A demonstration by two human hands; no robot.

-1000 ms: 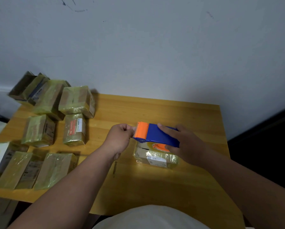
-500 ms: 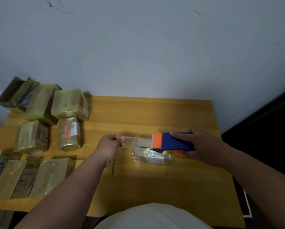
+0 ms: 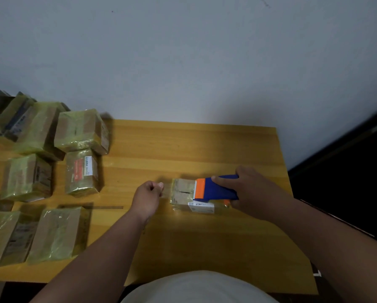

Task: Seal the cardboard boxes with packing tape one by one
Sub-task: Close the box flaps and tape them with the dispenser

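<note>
Small parcel-packing spot, likely a home or back room: plain yellow wooden table (image 3: pixel 205 145) pushed against bare grey-white painted wall (image 3: pixel 183 62), many tape-wrapped brown cardboard parcels (image 3: pixel 80 130) with shipping labels crowded left.

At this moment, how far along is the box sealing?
Done, it seems: the taped boxes on the left of the table all show glossy tape. In hand: the left hand pinches the tape end while the right hand holds the dispenser over the centre box, a strip stretched above its top. Left: press down, cut. No untaped boxes are clearly visible.
</note>
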